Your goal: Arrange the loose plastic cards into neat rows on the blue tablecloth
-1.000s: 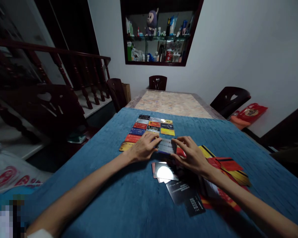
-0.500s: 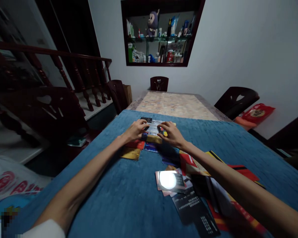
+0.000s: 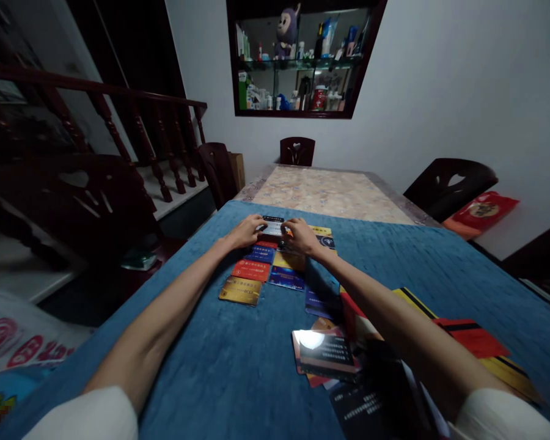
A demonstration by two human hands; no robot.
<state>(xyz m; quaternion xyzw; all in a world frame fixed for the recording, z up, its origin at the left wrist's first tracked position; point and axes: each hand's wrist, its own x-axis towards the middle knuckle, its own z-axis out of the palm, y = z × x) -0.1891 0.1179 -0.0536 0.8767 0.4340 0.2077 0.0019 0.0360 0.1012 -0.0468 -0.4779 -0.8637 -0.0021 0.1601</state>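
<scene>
In the head view, the left hand (image 3: 246, 231) and the right hand (image 3: 303, 237) are both stretched out to the far end of a grid of cards, each with its fingers pinched on one short end of the same pale card (image 3: 274, 228), which they hold between them just above or on the top of the grid; whether it already lies flat on the cloth cannot be told. The card sits over the middle column, with a black card (image 3: 273, 218) just beyond it at the far edge. The card grid (image 3: 275, 263) lies on a blue cloth (image 3: 211, 342) covering the near half of the desk (image 3: 330, 192); nearer rows show a red card (image 3: 251, 269), a gold card (image 3: 241, 289) at the near left corner, and a blue card (image 3: 286, 277) beside them. Under the right forearm, a loose heap of cards (image 3: 348, 366) lies spread on the cloth, one glossy card (image 3: 323, 349) catching a bright glare, with red and yellow cards (image 3: 472, 336) fanned out to the right. Dark wooden chairs (image 3: 449, 186) stand round the desk, and a wall niche (image 3: 302, 58) holds bottles and a plush toy.
</scene>
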